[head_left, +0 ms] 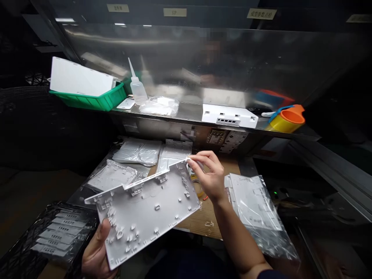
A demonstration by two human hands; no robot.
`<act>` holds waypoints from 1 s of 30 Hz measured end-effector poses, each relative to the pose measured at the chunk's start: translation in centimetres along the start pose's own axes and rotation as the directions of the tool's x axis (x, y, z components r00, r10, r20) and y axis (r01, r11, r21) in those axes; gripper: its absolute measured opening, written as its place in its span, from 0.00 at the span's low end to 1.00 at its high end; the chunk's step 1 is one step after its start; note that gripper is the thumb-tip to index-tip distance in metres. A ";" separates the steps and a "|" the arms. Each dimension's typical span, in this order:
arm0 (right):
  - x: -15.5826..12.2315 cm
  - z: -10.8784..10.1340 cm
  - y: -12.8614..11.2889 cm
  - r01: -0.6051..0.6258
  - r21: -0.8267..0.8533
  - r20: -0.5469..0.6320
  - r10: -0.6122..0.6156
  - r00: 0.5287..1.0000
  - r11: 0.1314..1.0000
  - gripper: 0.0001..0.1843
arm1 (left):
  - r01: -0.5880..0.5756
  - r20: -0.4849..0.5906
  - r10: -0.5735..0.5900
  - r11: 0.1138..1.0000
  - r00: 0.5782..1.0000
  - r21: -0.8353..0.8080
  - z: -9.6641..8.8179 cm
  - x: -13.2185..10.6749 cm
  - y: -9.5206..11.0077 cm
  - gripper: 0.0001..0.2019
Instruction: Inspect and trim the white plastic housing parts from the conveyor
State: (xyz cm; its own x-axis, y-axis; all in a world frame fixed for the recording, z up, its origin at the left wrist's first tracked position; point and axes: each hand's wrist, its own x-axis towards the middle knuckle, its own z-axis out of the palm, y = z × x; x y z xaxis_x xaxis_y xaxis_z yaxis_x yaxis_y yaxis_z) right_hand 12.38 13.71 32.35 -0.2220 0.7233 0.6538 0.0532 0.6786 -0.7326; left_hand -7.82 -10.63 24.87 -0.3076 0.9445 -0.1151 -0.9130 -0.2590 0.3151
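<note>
A white plastic housing shell (151, 205) with molded clips and posts is tilted above the bench, its inner side facing me. My left hand (97, 252) grips its lower left edge, the thumb on the inner face and the other fingers out of sight behind. At the upper right corner of the shell, my right hand (210, 174) is closed in a pinch. A small white bit shows at its fingertips against the corner. What exactly the fingers hold is hidden. Below this hand a roll of yellow tape (197, 188) lies on the cardboard (213, 221).
Bagged white shells lie at right (252, 201) and left (112, 176), with wrapped parts (136, 151) behind. A black crate (52, 232) holds several white parts. On the steel shelf (188, 114) stand a green bin (95, 100), a squeeze bottle (138, 89), a white housing (229, 115) and a yellow-orange cup (286, 121).
</note>
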 end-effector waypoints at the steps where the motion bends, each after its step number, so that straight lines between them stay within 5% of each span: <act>1: -0.1 0.3 0.2 -0.004 0.003 0.001 0.004 1.000 1.000 0.05 | -0.010 0.018 0.010 1.000 1.000 -0.013 0.5 0.0 -0.6 0.23; 8: -0.8 0.3 3.5 -0.021 -0.067 0.007 0.021 1.000 0.998 0.06 | -0.067 0.084 0.064 0.997 0.994 0.034 2.8 0.1 -2.4 0.26; 12: -1.7 1.0 3.1 -0.043 -0.080 -0.062 0.038 0.997 0.996 0.04 | -0.117 -0.060 0.129 0.980 0.990 0.163 3.4 0.4 -3.4 0.32; 15: -3.3 2.2 -0.1 0.020 0.026 0.038 -0.021 0.999 0.999 0.07 | -0.040 -0.203 0.113 0.943 0.973 0.331 4.4 1.1 -5.0 0.36; 17: -4.4 3.2 -2.4 0.073 0.127 0.123 -0.089 0.988 0.989 0.12 | -0.023 -0.236 0.150 0.882 0.960 0.470 5.3 1.6 -6.2 0.35; 20: -5.4 4.3 -4.2 0.145 0.187 0.162 -0.176 0.971 0.972 0.16 | -0.081 -0.144 0.246 0.720 0.959 0.689 6.5 2.1 -7.7 0.29; 26: -5.6 4.3 -3.5 0.102 0.119 0.116 -0.116 0.987 0.988 0.15 | -0.088 -0.092 0.254 0.615 0.963 0.783 6.4 2.1 -8.5 0.26; 30: -6.3 4.3 -3.4 0.232 0.086 0.142 -0.242 0.960 0.969 0.18 | -0.105 -0.063 0.322 0.478 0.945 0.872 5.5 2.3 -9.1 0.26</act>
State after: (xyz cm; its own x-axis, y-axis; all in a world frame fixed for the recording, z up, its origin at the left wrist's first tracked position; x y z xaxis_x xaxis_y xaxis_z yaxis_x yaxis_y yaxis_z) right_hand 9.45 6.35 29.90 -0.3641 0.5115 0.7783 -0.0840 0.8142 -0.5744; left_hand 1.25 -5.03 26.93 -0.6016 0.7960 -0.0668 -0.1704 -0.0462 0.9843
